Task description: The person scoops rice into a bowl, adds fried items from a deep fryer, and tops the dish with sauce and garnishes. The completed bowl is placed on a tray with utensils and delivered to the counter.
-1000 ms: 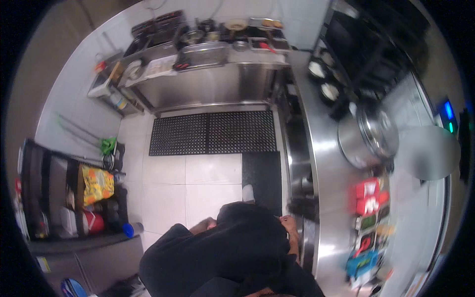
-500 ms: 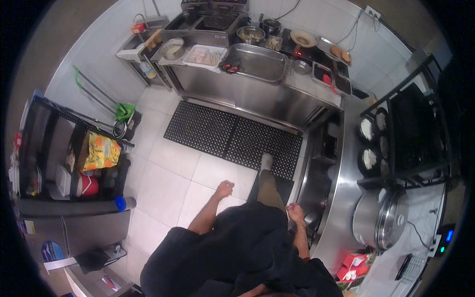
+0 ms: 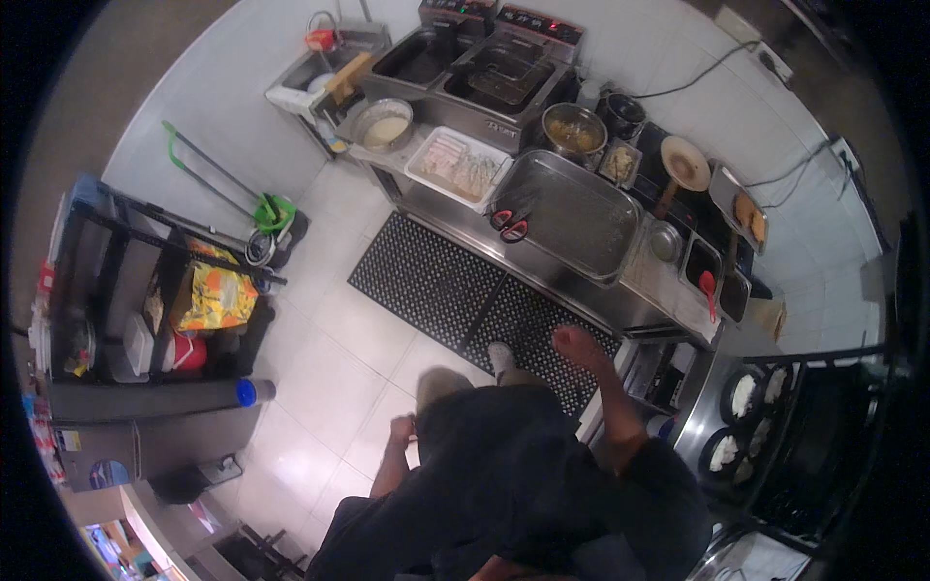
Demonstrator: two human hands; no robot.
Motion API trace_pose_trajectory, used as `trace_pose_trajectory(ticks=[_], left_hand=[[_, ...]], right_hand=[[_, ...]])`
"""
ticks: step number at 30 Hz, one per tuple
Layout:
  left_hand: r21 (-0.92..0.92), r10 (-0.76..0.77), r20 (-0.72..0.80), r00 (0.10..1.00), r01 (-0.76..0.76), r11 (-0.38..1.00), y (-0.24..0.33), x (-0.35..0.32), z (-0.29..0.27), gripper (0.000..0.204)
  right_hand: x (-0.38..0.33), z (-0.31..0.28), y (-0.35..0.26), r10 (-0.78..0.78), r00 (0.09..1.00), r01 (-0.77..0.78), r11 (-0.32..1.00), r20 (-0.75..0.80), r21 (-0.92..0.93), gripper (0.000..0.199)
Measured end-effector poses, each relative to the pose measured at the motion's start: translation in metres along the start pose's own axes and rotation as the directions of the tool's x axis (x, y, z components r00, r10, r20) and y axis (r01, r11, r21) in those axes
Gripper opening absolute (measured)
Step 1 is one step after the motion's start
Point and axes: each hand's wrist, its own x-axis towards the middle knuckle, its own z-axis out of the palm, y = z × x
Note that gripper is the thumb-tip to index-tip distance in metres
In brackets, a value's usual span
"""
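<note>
While empty, both hands (image 3: 577,341) hang above matting (image 3: 484,305).

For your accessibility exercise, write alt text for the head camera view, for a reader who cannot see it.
Seen from above, a person in dark clothes walks across a tiled kitchen floor, both hands empty: left hand curled at the side, right hand raised toward a steel counter. A black floor mat lies ahead, red-handled scissors on the counter.

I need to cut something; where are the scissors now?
The scissors lie on the steel counter, at the big tray's left corner, beside the white tray.
</note>
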Motion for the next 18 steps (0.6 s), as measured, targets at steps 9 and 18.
trace_pose_trajectory(ticks=[9, 18], left_hand=[[-0.084, -0.128, -0.188, 0.974, 0.114, 0.990, -0.002, 0.147, -0.034, 0.030], [0.094, 0.105, 0.266, 0.958, -0.134, 0.986, -0.085, 0.233, -0.217, 0.030]], right_hand=[[0.239, -0.158, -0.217, -0.083, 0.871, 0.094, 0.996, -0.484, -0.001, 0.031], [0.280, -0.092, -0.246, 0.282, 0.670, -0.125, 0.955, -0.687, 0.270, 0.047]])
